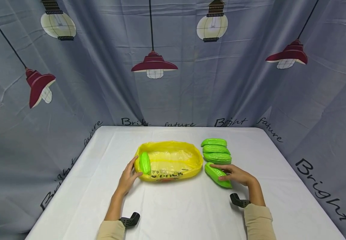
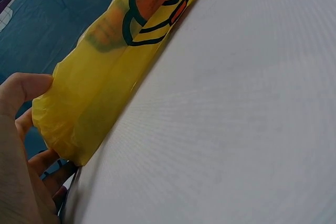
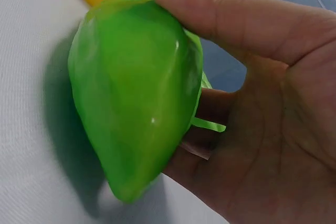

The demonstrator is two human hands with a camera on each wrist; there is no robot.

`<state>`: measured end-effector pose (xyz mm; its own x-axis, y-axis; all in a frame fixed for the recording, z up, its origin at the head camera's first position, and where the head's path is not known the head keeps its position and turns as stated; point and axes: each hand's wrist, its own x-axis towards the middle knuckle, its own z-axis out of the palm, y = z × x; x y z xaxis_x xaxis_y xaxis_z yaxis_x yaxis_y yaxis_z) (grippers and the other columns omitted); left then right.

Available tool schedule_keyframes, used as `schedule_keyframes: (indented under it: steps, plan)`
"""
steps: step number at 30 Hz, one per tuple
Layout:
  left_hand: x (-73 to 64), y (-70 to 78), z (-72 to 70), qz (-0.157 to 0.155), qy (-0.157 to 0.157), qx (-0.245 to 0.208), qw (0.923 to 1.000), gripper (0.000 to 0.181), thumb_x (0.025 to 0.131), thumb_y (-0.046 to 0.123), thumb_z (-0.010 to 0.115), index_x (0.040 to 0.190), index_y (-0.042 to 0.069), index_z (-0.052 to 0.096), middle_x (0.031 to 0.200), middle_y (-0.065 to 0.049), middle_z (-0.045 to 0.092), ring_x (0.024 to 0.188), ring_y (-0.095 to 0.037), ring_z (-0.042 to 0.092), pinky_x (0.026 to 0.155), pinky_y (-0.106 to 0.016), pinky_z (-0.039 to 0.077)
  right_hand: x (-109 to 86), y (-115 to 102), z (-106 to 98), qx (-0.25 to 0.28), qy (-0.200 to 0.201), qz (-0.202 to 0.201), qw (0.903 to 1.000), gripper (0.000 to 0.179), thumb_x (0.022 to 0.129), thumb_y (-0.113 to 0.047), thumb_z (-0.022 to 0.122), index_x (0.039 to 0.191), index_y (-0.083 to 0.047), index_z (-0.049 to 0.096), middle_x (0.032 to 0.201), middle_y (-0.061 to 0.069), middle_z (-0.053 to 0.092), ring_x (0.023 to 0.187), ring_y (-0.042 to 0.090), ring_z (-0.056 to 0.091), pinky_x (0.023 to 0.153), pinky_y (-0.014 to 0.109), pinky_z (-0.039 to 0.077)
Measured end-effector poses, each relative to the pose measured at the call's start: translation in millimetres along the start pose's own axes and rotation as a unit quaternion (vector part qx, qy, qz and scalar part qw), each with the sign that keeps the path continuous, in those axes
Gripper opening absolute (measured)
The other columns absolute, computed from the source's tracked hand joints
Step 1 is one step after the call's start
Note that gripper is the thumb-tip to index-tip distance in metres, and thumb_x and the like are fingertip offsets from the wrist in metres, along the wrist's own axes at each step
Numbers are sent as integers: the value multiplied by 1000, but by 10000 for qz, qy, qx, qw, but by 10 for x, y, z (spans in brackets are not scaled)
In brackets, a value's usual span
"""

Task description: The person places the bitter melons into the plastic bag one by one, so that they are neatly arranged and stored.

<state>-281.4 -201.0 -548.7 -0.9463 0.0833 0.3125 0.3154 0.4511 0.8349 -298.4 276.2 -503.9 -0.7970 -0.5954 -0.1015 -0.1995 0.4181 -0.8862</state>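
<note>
Holding green gourd point(image 1: 215, 173) in right grip point(image 1: 235, 175), between yellow bag point(image 1: 173, 145) and right edge of bench point(image 1: 178, 210); pinching bag's left end in left grip point(image 1: 127, 177). Noted: second gourd point(image 1: 145, 163) inside bag.

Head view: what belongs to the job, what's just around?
Likely in the job:
yellow bag, rim in the left hand
bagged gourd
held gourd, in the right hand
three green gourds, side by side

Just around:
white tabletop
lamp-print curtain
black wrist cameras
</note>
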Motion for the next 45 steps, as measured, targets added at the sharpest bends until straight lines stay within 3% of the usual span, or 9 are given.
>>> schedule_keyframes:
  steps: [5,11,18,25,29,36,41,45]
  plan:
    - [9,-2,25,27,-60,-98,9999,69,85,25,63,145,21,29,147,-15,28,132,-34,30,107,-48,23,-40,11,-10,-138,231,162,9995,61,82,-25,68,139,-19,45,143,9,37,132,39,26,101,62,23]
    - [33,9,26,123,-78,-26,9999,69,85,24,62,145,20,28,147,-15,28,132,-34,29,107,-50,23,-107,-8,-34,-101,222,243,9994,70,80,-24,71,142,-16,39,144,15,34,126,42,33,98,61,30]
    - [67,53,10,174,-52,46,9998,69,85,23,61,146,17,28,146,-17,28,132,-35,30,107,-49,23,-134,-45,-48,-250,235,114,9993,74,78,-21,72,143,-12,36,142,20,36,122,43,38,95,63,32]
    - [77,51,24,131,-26,-98,9999,70,83,14,64,144,9,30,145,-22,28,131,-39,29,106,-53,22,-139,-163,-49,-163,532,-267,9981,72,79,-19,72,143,-16,37,145,12,34,125,39,37,99,59,31]
    - [83,49,17,179,7,-81,9998,70,83,17,65,144,12,31,145,-20,30,130,-38,31,106,-53,24,-76,-292,-42,-163,936,-536,9940,73,79,-20,73,143,-17,37,143,13,36,121,38,43,97,58,34]
    - [47,29,2,146,-32,-15,9999,70,84,22,64,145,17,30,146,-17,29,131,-35,30,107,-49,24,146,-506,8,30,1622,-581,9850,76,78,-20,74,143,-19,35,146,15,31,119,40,45,93,47,44]
    - [24,-3,-2,88,-34,0,10000,70,85,24,63,145,18,29,146,-17,29,131,-36,31,106,-50,24,305,-754,105,340,1845,-612,9803,76,78,-13,73,144,-17,35,146,14,31,118,40,45,88,40,49]
    - [6,-1,-5,-23,-68,28,10000,69,85,26,61,145,20,29,146,-17,29,131,-36,30,106,-53,23,411,-1018,220,287,1932,-628,9787,74,79,-9,72,143,-12,34,144,18,32,118,42,44,86,41,50]
